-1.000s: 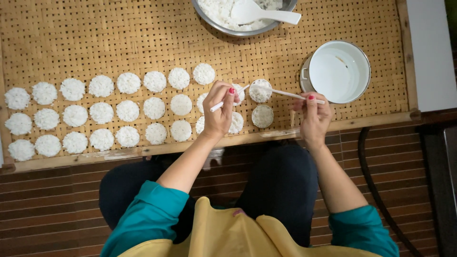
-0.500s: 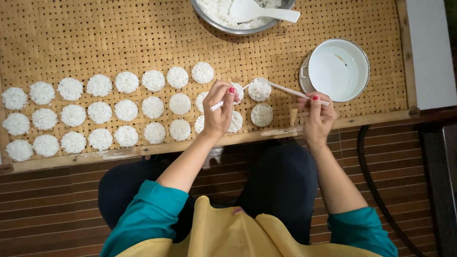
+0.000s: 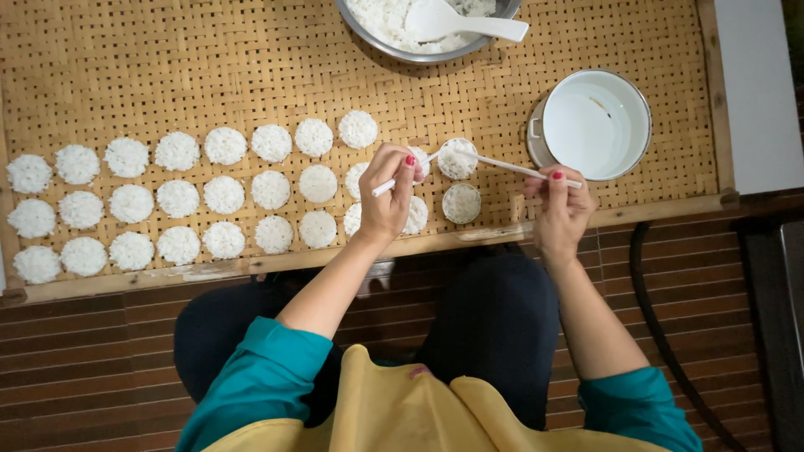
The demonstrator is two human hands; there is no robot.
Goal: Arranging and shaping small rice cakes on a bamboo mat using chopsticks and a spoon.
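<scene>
My left hand is closed on a short white stick above the right end of the rows of round white rice cakes. My right hand pinches a long thin white stick. Its far tip lies across a rice cake in a round ring. A second ringed rice cake sits just below it, between my two hands. The left hand hides parts of two or three cakes. All of this rests on a woven bamboo tray.
A metal bowl of white rice with a white spoon stands at the tray's far edge. A white enamel pot of water sits at the right. A black cable lies on the brown slatted floor by my right arm.
My right hand has drifted slightly right and toward me with the long stick. My left hand and the rice cakes stay where they were.
</scene>
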